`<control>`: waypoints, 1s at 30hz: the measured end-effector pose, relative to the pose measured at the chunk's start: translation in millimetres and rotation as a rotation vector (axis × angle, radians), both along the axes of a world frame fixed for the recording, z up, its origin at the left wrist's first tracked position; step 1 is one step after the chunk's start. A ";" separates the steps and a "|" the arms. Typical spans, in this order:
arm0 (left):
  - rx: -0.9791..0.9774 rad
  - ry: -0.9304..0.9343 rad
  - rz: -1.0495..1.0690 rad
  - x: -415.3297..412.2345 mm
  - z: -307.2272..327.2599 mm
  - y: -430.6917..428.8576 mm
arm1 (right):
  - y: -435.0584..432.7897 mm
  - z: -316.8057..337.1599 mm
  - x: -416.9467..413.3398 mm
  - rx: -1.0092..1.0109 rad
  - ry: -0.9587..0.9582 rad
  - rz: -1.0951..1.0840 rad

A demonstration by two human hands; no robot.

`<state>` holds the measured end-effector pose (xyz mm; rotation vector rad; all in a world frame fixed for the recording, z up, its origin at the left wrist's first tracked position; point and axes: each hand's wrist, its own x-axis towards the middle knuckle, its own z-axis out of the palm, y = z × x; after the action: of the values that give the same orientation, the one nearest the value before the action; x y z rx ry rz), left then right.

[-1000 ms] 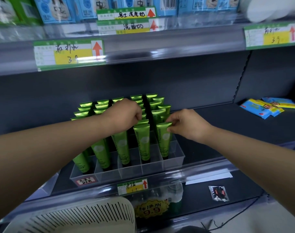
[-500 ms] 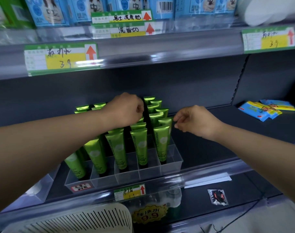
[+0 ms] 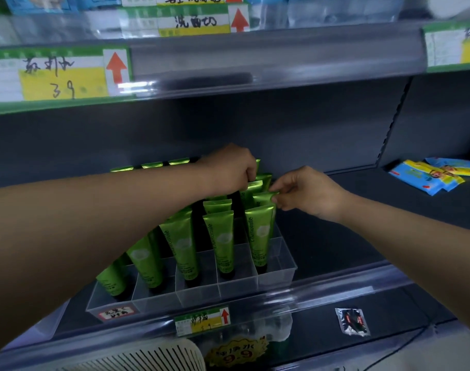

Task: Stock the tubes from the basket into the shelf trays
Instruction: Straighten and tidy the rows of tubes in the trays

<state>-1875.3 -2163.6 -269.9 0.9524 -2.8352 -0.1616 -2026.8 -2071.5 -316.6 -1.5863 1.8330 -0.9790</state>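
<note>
Okay so, the right hand (image 3: 306, 195) has its thumb and fingertips pinched tight on the flat crimped top of a green tube (image 3: 263, 198). That tube stands cap-down in the clear tray (image 3: 278, 267), second from the front in the far-right column. Just in front of the pinch and a bit lower is the front tube (image 3: 260, 234) of that column, with "Chamomile" printed up its side. Just behind and left of the pinch, the left hand (image 3: 228, 170) is knuckles-up, fingers curled down onto the top of a back tube (image 3: 255, 186). From where I'm standing I can't tell if it's really gripping it. The other tubes (image 3: 185, 245) fill the columns off to the left. Below the grip there's a price tag (image 3: 201, 321) on the shelf edge, and under that the rim of a white slotted basket (image 3: 148, 357). Well off to the right lie some blue and yellow packets (image 3: 429, 175), and a small foil sachet (image 3: 353, 321) sits on the lower shelf.
</note>
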 end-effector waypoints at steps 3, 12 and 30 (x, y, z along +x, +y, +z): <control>-0.014 0.007 -0.010 0.8 -4.6 -1.7 | -1.1 -2.7 0.3 -0.026 -0.054 -0.006; -0.050 0.058 -0.039 4.6 -10.4 -4.5 | -2.7 -1.2 9.3 0.002 -0.121 -0.012; -0.067 0.067 -0.042 5.4 -9.9 -2.6 | -0.4 0.5 8.6 0.058 -0.142 0.005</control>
<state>-1869.9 -2166.1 -279.8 0.8578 -2.7823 -0.1011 -2018.2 -2071.8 -316.1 -1.4483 1.7433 -1.0009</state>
